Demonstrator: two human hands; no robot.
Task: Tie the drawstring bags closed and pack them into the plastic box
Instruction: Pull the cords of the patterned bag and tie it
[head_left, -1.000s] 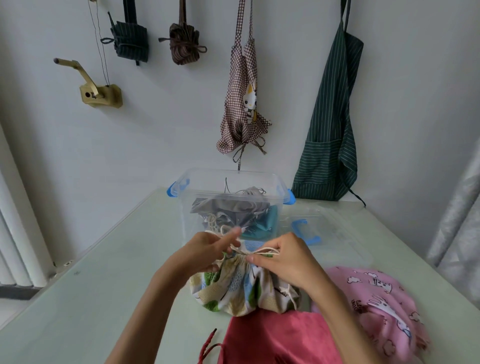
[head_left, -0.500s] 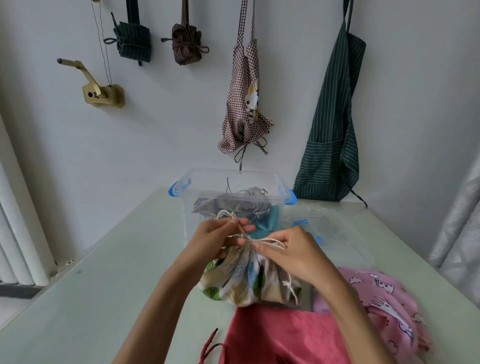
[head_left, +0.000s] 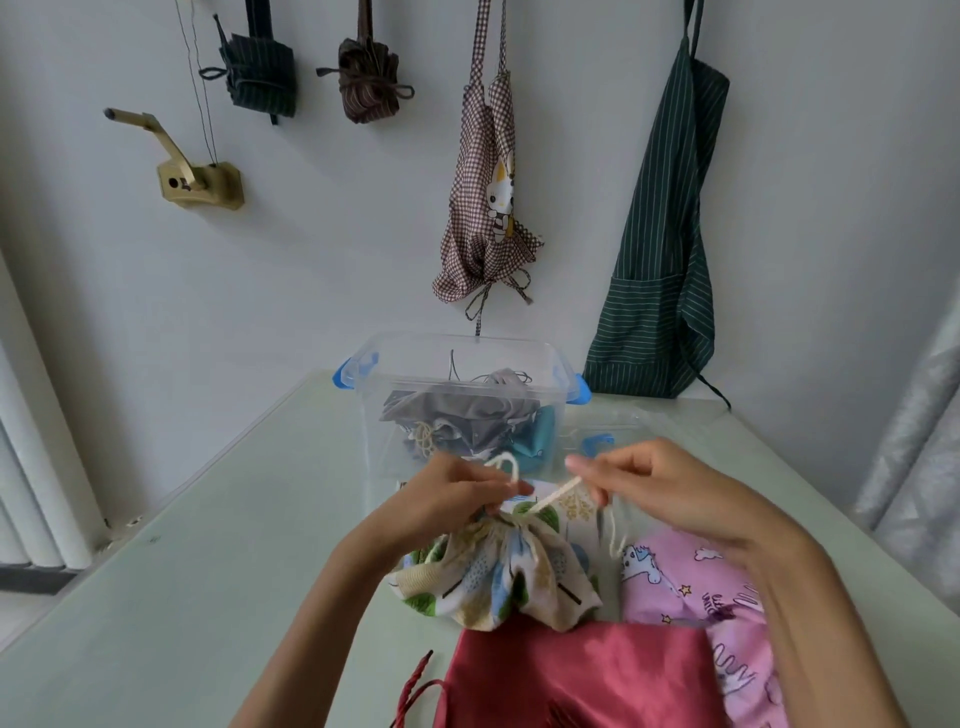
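A tree-patterned drawstring bag (head_left: 498, 577) sits on the table with its mouth gathered tight. My left hand (head_left: 447, 499) pinches a loop of its cream cord (head_left: 506, 462) just above the gathered neck. My right hand (head_left: 660, 493) pulls the other cord end up and to the right. Behind the bag stands the clear plastic box (head_left: 462, 358) with blue latches, holding grey and teal bags. A red satin bag (head_left: 571, 675) lies nearest me. A pink cartoon-print bag (head_left: 691, 587) lies to the right.
The clear box lid (head_left: 623, 431) lies flat to the right of the box. Aprons (head_left: 660, 260) and bundled cloths hang on the wall behind. The glass-topped table (head_left: 208, 571) has open surface on its left side. A curtain hangs at the far right.
My hands have drawn apart: the right hand moved right with a cord end and the left keeps a loop. The bag's neck is tighter, and the view has dipped slightly.
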